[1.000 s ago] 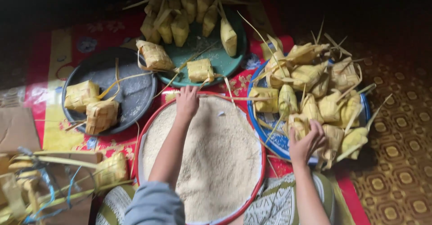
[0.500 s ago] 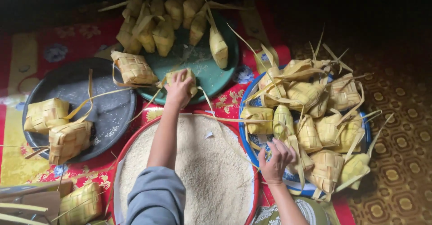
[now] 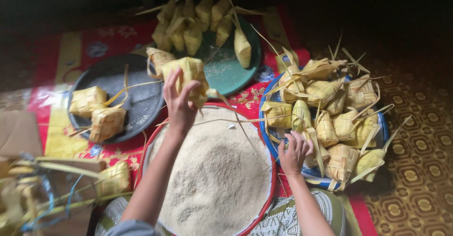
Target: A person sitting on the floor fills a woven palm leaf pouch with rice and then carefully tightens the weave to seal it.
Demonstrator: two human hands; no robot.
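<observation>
My left hand (image 3: pixel 180 105) holds a woven palm-leaf pouch (image 3: pixel 191 73) lifted above the far rim of a red-rimmed tray (image 3: pixel 150 139) heaped with raw rice. Long leaf strands trail from the pouch toward the right. My right hand (image 3: pixel 294 152) rests on the near edge of a blue tray (image 3: pixel 268 137) piled with several empty woven pouches, fingers touching one of them.
A dark round tray (image 3: pixel 137 105) at left holds three woven pouches. A green plate (image 3: pixel 227 71) at the back carries several more. A red patterned mat (image 3: pixel 66 61) lies beneath. Loose pouches and leaf strips (image 3: pixel 42 193) sit at lower left; patterned floor at right.
My left hand reached over the rice to the green plate, took a pouch and lifted it back toward the rice tray. My right hand stayed at the blue tray's pouches.
</observation>
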